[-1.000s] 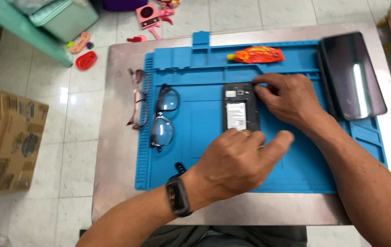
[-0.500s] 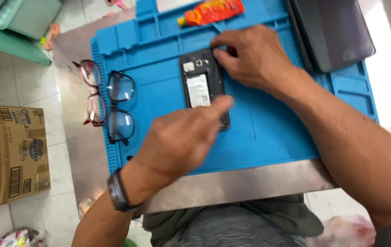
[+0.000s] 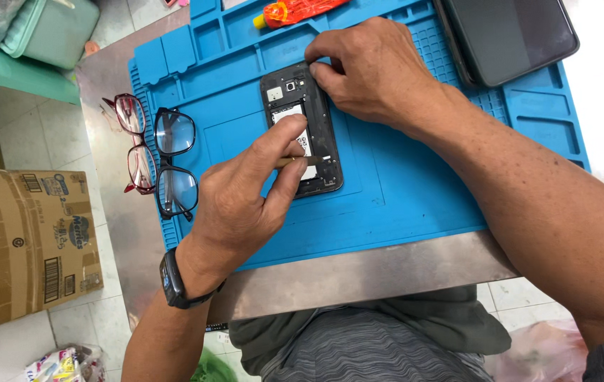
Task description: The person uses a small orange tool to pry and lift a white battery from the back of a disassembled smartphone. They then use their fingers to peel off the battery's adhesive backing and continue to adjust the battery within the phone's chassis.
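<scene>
The left hand [image 3: 245,205] pinches a thin tool [image 3: 300,161] against an opened phone [image 3: 302,127] on the blue mat [image 3: 401,191]. The right hand [image 3: 373,71] grips the phone's top edge

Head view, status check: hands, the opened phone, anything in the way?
Left hand pinches thin tan tool onto opened black phone. Right hand steadies phone's top edge. Phone flat on blue silicone mat. Black-framed glasses alongside, apart.

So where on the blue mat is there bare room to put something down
Bare mat lies right of the opened phone, under the right forearm, and along the front edge. Crowded: the glasses at left, and the top strip with the orange tool and dark tablet.
</scene>
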